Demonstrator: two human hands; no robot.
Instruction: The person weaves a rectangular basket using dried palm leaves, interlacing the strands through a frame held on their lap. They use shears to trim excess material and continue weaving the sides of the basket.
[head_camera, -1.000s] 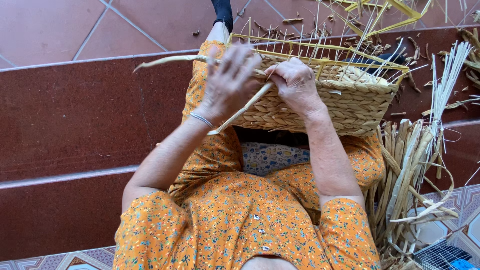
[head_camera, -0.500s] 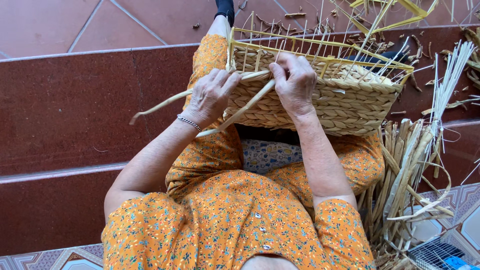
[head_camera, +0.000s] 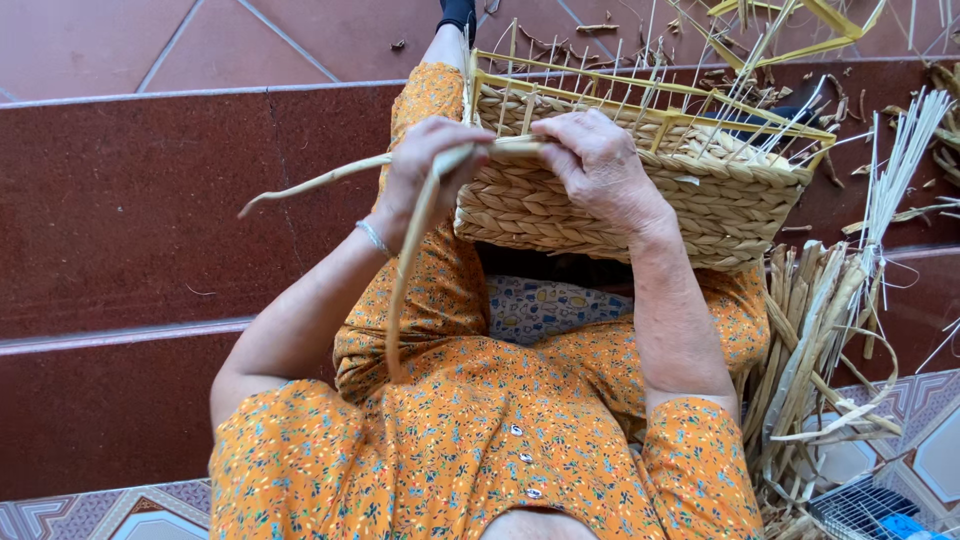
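Observation:
A half-woven straw basket with thin yellow uprights rests on my lap, over my orange flowered clothes. My left hand is closed on two pale straw strands at the basket's near left corner; one strand hangs down over my knee, the other sticks out to the left. My right hand presses on the basket's near rim, fingers pinching the strand where it meets the weave.
A bundle of dried straw leans at my right side, with thin pale sticks above it. Loose straw scraps litter the red-brown tiled steps. A wire basket sits at the bottom right corner.
My left hand has pulled the strands from across the rim toward the left corner. One strand now hangs straight down instead of slanting. My right hand stayed on the rim.

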